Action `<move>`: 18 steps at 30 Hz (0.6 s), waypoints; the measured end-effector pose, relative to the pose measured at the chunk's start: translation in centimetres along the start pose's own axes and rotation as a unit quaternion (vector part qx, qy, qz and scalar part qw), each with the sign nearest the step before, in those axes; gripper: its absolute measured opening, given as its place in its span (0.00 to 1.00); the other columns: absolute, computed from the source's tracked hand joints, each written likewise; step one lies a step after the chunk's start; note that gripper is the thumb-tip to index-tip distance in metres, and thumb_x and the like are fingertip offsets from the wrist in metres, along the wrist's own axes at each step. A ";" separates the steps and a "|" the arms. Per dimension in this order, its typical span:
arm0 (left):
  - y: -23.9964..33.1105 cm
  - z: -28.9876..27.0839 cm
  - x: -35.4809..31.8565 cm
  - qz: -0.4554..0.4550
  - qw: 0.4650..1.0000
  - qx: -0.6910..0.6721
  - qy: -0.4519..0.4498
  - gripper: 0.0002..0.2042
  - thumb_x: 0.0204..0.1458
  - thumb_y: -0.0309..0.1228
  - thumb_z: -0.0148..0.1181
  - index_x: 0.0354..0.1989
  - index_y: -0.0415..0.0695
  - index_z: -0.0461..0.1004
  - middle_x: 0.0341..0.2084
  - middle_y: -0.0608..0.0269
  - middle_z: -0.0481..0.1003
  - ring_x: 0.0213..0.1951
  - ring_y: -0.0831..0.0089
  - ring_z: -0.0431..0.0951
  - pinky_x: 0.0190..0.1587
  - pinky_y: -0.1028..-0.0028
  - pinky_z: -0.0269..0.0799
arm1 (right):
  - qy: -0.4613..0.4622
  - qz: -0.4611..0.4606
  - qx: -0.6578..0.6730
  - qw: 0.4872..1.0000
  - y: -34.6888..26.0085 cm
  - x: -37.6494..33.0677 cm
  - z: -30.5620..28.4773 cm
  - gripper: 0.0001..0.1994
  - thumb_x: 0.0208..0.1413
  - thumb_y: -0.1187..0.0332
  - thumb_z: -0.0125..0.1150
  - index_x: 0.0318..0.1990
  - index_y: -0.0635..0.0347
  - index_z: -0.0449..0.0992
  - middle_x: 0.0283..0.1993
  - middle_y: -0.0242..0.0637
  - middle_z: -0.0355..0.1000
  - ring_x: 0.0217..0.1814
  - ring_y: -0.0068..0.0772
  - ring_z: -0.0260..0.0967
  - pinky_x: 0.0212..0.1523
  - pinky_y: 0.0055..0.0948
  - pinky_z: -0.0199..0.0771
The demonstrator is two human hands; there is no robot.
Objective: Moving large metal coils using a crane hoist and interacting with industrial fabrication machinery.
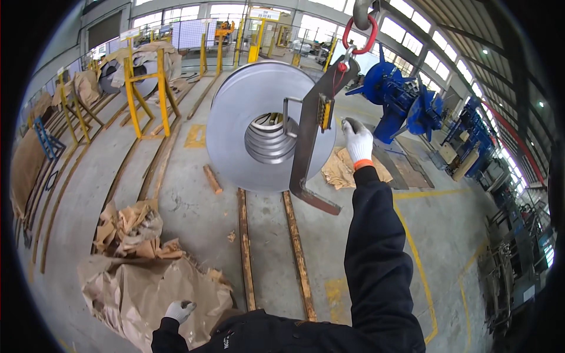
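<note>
My right hand (358, 141), in a white glove with dark fingertips and an orange cuff, is raised at arm's length. Its fingers are curled, and I see nothing in them. Just left of it hangs a heavy steel lifting hook (312, 129) with a handle and a yellow block, apart from the hand. Behind the hook stands a large grey steel coil (232, 126), its round bore facing me. Low on the left, my left hand (179, 310) is gloved too, fingers curled, in front of crumpled brown wrapping paper (135, 288); what it holds, if anything, is hidden.
A red ring (360, 50) on a crane hook carries the lifting hook. Timber rails (297, 253) run along the floor toward the coil. Yellow frames (162, 94) and wrapped coils stand at left. Blue machinery (388, 100) stands at right, beyond brown paper (341, 167) on the floor.
</note>
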State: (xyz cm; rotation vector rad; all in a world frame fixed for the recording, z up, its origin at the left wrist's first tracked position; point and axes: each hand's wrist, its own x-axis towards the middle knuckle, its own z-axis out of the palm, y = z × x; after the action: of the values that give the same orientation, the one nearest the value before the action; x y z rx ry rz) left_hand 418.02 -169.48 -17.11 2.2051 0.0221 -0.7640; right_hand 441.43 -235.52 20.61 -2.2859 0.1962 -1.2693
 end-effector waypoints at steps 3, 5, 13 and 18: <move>0.9 -4.3 7.1 0.045 0.998 0.049 0.005 0.26 0.59 0.52 0.63 0.48 0.38 0.83 0.38 0.42 0.83 0.43 0.51 0.85 0.48 0.62 0.78 | 0.030 -0.014 -0.078 0.996 1.3 5.4 3.9 0.20 0.61 0.56 0.62 0.51 0.63 0.83 0.46 0.52 0.82 0.50 0.52 0.80 0.55 0.41 0.76; 5.4 -7.8 9.6 0.080 0.995 0.061 0.013 0.26 0.59 0.52 0.62 0.49 0.39 0.83 0.40 0.41 0.83 0.45 0.50 0.85 0.49 0.61 0.78 | 0.040 -0.014 -0.102 0.994 2.3 8.6 6.4 0.25 0.60 0.52 0.63 0.54 0.65 0.81 0.47 0.50 0.82 0.52 0.53 0.79 0.57 0.42 0.76; 16.7 -11.5 20.9 0.192 0.980 0.040 0.013 0.24 0.60 0.48 0.62 0.51 0.37 0.81 0.44 0.45 0.83 0.47 0.54 0.84 0.51 0.63 0.77 | 0.016 0.026 -0.155 0.987 6.7 17.2 13.1 0.24 0.60 0.48 0.63 0.48 0.63 0.84 0.38 0.50 0.83 0.45 0.53 0.81 0.50 0.44 0.78; 22.2 -10.6 26.6 0.180 0.983 0.027 0.019 0.26 0.60 0.50 0.62 0.52 0.36 0.81 0.44 0.44 0.83 0.47 0.55 0.84 0.52 0.63 0.78 | -0.053 0.082 0.075 0.992 9.2 19.7 14.5 0.16 0.64 0.58 0.62 0.42 0.65 0.83 0.32 0.47 0.82 0.31 0.40 0.80 0.37 0.39 0.77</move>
State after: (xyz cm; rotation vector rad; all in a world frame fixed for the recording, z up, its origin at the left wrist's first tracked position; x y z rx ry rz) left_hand 450.84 -183.35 -10.76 2.1885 -0.3721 -0.5242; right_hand 465.38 -245.25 24.53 -2.1539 0.2369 -1.0414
